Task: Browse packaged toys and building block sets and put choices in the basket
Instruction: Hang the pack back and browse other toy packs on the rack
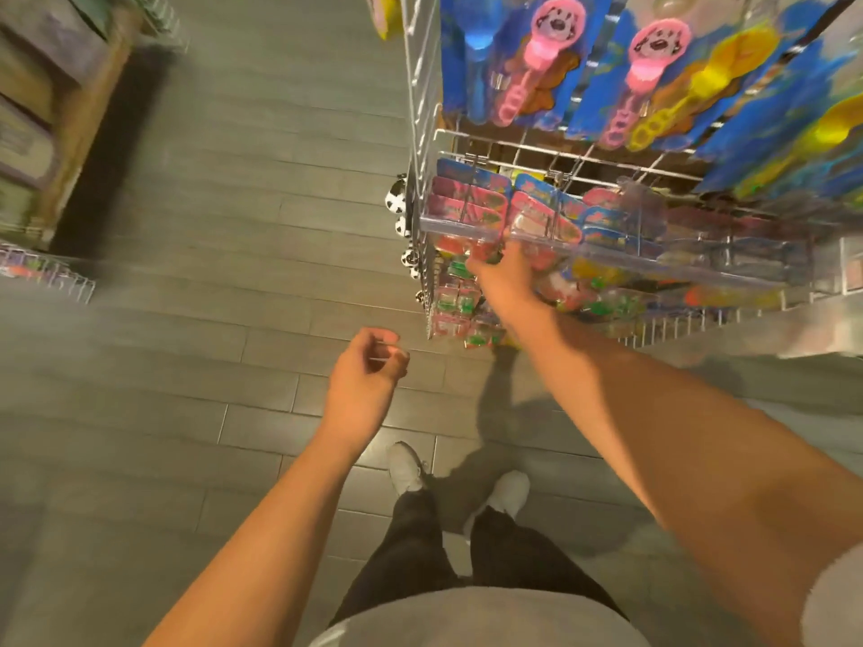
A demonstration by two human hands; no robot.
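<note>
Head view looks down at a grey plank floor [243, 217] with a wire rack [422, 105] at two o'clock. Right hand [502, 277] reaches into the rack among small packaged toys [460, 303] under a clear shelf [607, 254]; blur and the shelf hide its fingers, so its grip cannot be told. Left hand [366, 373] hangs over the floor at centre, fingers loosely curled, holding nothing. Bubble wand packs [537, 53] hang above at one o'clock
</note>
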